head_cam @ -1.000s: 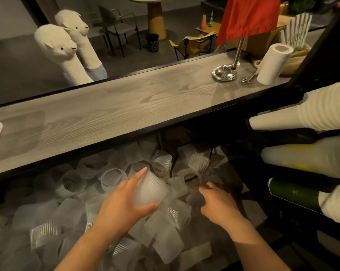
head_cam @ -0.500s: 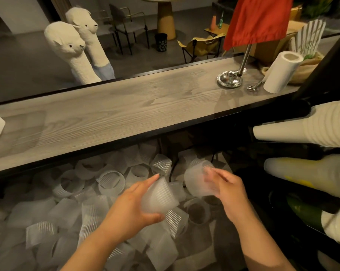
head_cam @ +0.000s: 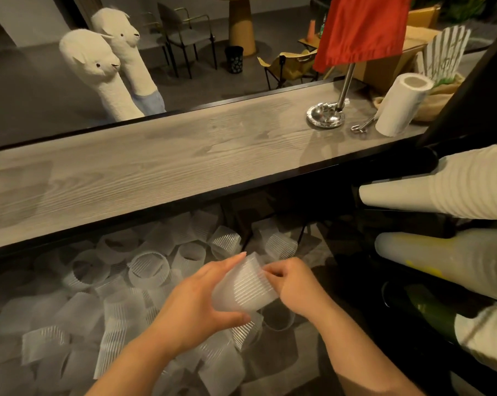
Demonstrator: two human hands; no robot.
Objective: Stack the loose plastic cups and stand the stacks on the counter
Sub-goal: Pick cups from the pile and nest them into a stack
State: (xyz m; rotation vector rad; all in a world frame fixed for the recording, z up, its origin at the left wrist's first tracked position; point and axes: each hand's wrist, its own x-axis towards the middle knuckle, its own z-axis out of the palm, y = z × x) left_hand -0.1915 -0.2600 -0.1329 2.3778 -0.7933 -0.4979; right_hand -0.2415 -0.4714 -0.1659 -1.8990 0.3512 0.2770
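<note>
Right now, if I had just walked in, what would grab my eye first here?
Probably the two hands, left hand and right hand, meeting on a ribbed clear cup low in the middle, above a heap of loose cups under the wooden counter. Next, the red flag on its shiny stand at the counter's right end, and two white plush animals behind it, upper left.

A grey wood-grain counter with a dark edge carries a chrome flag stand base, small metal tongs and an upright paper towel roll. Below it, loose ribbed plastic cups litter a lower grey surface.
</note>
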